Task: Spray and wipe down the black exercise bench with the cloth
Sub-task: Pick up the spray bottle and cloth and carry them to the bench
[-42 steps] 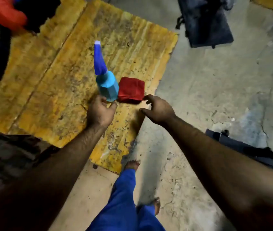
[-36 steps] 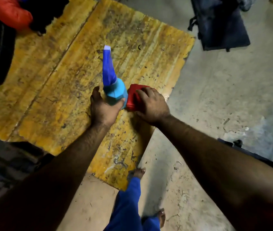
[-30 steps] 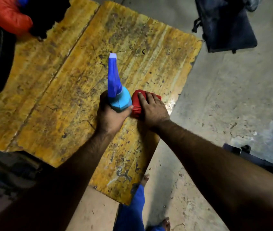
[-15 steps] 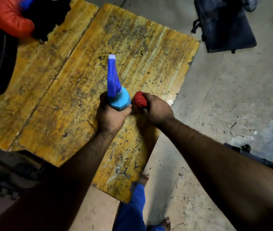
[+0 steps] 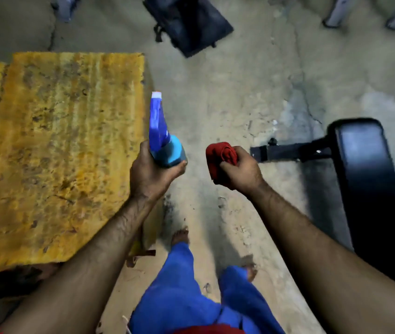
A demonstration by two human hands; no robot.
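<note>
My left hand (image 5: 151, 175) grips a blue spray bottle (image 5: 163, 138) by its teal body, nozzle pointing away from me, held in the air over the concrete floor. My right hand (image 5: 241, 172) is closed around a bunched red cloth (image 5: 219, 157), also lifted off any surface. The black exercise bench (image 5: 370, 189) lies at the right edge, its padded top running toward me, its black metal foot bar (image 5: 288, 151) reaching left toward my right hand. Both hands are to the left of the bench and apart from it.
A worn yellow wooden platform (image 5: 54, 153) fills the left side. A dark bag (image 5: 188, 22) lies on the floor at the top centre. My bare feet and blue trousers (image 5: 186, 292) stand on the cracked concrete between platform and bench. Metal legs (image 5: 336, 13) show top right.
Both hands lifted the bottle and cloth off the yellow platform. My view swung right, so the hands now hang over the floor and the black bench has come into sight.
</note>
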